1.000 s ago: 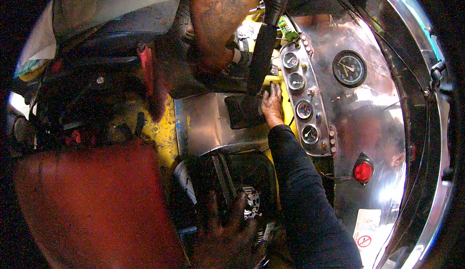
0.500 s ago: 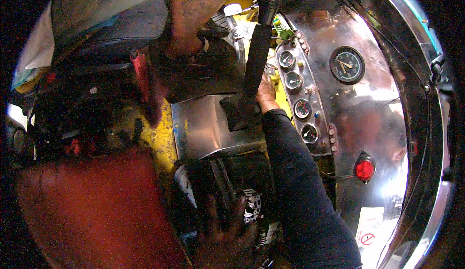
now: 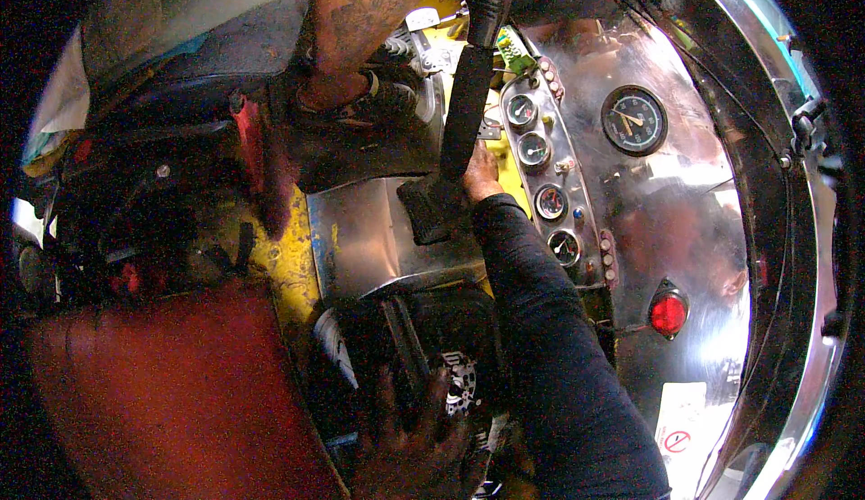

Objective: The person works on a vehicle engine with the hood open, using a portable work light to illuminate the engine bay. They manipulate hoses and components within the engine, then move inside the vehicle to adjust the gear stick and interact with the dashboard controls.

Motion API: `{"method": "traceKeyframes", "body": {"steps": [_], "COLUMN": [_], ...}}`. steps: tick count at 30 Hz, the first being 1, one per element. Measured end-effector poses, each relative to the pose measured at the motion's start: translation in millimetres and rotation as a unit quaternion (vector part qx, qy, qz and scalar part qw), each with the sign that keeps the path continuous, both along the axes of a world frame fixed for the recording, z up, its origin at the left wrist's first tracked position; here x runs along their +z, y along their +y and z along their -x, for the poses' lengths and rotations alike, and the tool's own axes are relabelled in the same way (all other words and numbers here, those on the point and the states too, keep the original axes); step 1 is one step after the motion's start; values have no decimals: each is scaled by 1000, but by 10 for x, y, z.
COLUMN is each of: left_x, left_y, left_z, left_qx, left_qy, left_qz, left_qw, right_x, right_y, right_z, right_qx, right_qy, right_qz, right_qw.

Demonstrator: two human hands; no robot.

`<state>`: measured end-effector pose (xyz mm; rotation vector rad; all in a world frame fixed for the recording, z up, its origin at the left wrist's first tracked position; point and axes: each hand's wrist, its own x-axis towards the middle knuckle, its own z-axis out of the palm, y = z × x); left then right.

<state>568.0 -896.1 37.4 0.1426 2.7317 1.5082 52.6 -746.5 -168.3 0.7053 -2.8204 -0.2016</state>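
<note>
The work is in the tight footwell of a vehicle cab, and it looks mid-way rather than finished: both hands are buried among parts, nothing has been lifted clear, and no tool can be made out.

The right hand (image 3: pixel 482 171) reaches far in, its dark sleeve running up from the near edge. It presses into the narrow gap between the black lever boot (image 3: pixel 432 212) on its left and the polished gauge strip (image 3: pixel 550 176) on its right, over a yellow-painted panel (image 3: pixel 509 162). Its fingers are tucked behind the boot, so I cannot tell whether they are clenched on something or only feeling about.

The left hand (image 3: pixel 410 437) lies near, low in the picture, fingers spread and loose over a dark housing (image 3: pixel 423 329) with a perforated metal piece (image 3: pixel 461 383) just beside the fingertips; it seems to rest there, not grip.

The tall black lever (image 3: pixel 468 95) stands just left of the right hand, touching or nearly so.

Farther off, another person's bare forearm (image 3: pixel 360 22) comes down onto dark parts at the far left of the lever. A red lamp (image 3: pixel 669 313) sits on the shiny dash at the right.
</note>
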Motion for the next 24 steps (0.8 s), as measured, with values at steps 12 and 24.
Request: {"method": "traceKeyframes", "body": {"steps": [12,24], "left_x": [66,34], "left_y": [-30,78], "left_z": [7,-12], "left_qx": [-21,49], "left_qy": [3,179], "left_qz": [-3,478], "left_qw": [1000,859], "right_x": [378,202], "right_y": [-228,-95], "right_z": [-298,-176], "right_qx": [-57,-34], "right_qy": [-74,-9], "right_qz": [24,-23], "right_qw": [995,999]}}
